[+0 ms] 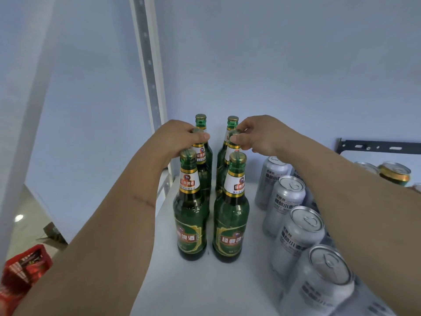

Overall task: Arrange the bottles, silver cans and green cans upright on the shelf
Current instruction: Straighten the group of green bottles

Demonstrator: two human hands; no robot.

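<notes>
Several green glass bottles stand upright in two columns on the white shelf (227,288). The front left bottle (191,215) and front right bottle (230,220) stand free. My left hand (180,139) grips the top of the middle left bottle (200,156). My right hand (257,135) pinches the cap of the middle right bottle (230,151). Two more bottles stand behind, the back left bottle (201,121) and the back right bottle (232,123). Silver cans (296,238) stand upright in a row to the right, partly hidden by my right forearm. A green can (395,173) stands at the far right.
A white slotted shelf upright (148,65) rises behind the bottles on the left. A dark metal bracket (373,147) is fixed to the wall at the right. A red crate (27,266) and a cardboard box (53,236) sit on the floor at lower left.
</notes>
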